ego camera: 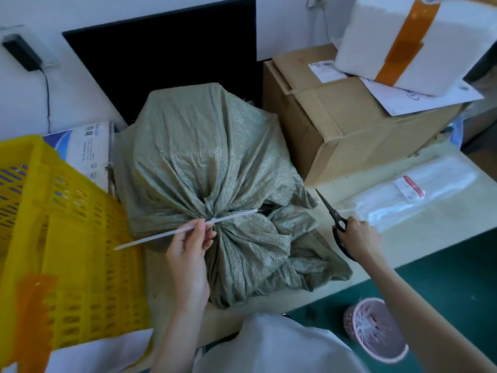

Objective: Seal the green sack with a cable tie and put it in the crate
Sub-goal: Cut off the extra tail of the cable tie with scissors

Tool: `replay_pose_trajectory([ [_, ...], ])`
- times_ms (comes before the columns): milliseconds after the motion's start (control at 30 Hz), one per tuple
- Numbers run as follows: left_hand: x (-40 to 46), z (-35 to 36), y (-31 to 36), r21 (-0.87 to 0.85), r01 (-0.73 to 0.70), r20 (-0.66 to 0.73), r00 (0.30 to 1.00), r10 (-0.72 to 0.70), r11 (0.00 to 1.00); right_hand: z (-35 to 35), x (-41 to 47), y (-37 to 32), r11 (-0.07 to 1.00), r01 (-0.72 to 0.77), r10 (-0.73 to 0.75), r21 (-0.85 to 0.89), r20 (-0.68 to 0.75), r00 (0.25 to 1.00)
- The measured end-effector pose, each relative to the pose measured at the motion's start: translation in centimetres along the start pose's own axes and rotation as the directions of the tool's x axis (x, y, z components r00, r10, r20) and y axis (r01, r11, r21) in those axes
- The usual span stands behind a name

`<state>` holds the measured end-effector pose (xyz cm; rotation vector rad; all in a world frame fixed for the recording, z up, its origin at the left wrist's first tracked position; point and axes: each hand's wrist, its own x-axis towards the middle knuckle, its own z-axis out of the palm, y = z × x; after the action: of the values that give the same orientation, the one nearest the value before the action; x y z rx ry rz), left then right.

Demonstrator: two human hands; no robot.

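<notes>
The green woven sack [204, 168] sits bulging in the middle of the pale table [419, 238], its neck bunched tight on the near side and the loose mouth of the fabric spilling toward the near right. A white cable tie [185, 229] is cinched around that gathered neck, its long free tail sticking out to the left over the edge of the yellow slatted crate [67, 238], which stands just beside the sack on the left with orange tape stuck on its near wall. The left hand [188, 246] pinches the tie's tail between thumb and fingertips right at the neck of the sack. The right hand [359, 236] is closed around the handles of a pair of black scissors [333, 216], whose blades point away toward the far left and lie apart from the sack, over bare table. Just right of the scissors lies a clear plastic packet [408, 195] with a red and white label. Behind it stands a brown cardboard box [349, 125] with a white foam box [414, 41] banded in orange tape on top. A dark flat screen [161, 55] leans against the far wall behind the sack, and a small pink basket [376, 329] stands on the green floor near the right arm.
</notes>
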<state>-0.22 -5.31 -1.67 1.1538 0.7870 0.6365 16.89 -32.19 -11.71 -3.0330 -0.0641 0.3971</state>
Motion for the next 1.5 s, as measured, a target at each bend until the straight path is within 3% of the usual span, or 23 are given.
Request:
replay_pose_trajectory([
  [233, -0.2, 0.5, 0.1, 0.032, 0.013, 0.029, 0.999, -0.014, 0.999, 0.5, 0.3, -1.0, 0.997, -0.077, 0.078, -0.01, 0.059, 0.995],
  [467, 0.1, 0.3, 0.1, 0.1, 0.011, 0.026, 1.0, -0.013, 0.995, 0.8, 0.5, -1.8, 0.992, 0.122, -0.12, -0.036, 0.052, 0.991],
  [600, 0.0, 0.3, 0.1, 0.119, 0.016, 0.034, 0.999, -0.021, 0.993, 1.1, 0.8, -2.7, 0.987, 0.156, -0.158, 0.035, 0.079, 0.984],
  [900, -0.5, 0.8, 0.1, 0.168, -0.01, 0.091, 0.996, -0.005, 0.986, 1.1, 1.5, -4.5, 0.974, 0.189, -0.183, 0.128, -0.057, 0.981],
  [1033, -0.8, 1.3, 0.2, 0.195, -0.041, 0.139, 0.99, 0.013, 0.98, 1.0, 1.6, -4.3, 0.982, 0.14, -0.128, 0.126, -0.097, 0.987],
  [1267, -1.2, 1.9, 0.1, 0.199, -0.05, 0.197, 0.98, 0.01, 0.979, 0.5, 1.4, -3.9, 0.991, 0.098, -0.09, 0.087, -0.093, 0.992],
  [1400, -1.4, 2.5, 0.1, 0.207, -0.081, 0.242, 0.97, 0.029, 0.975, 0.6, 1.1, -3.5, 0.979, 0.11, -0.092, 0.17, -0.108, 0.99],
  [1500, -1.6, 3.1, 0.0, 0.219, -0.092, 0.28, 0.959, 0.028, 0.971, -0.4, 0.1, -3.3, 0.922, 0.148, -0.102, 0.358, -0.143, 0.984],
])
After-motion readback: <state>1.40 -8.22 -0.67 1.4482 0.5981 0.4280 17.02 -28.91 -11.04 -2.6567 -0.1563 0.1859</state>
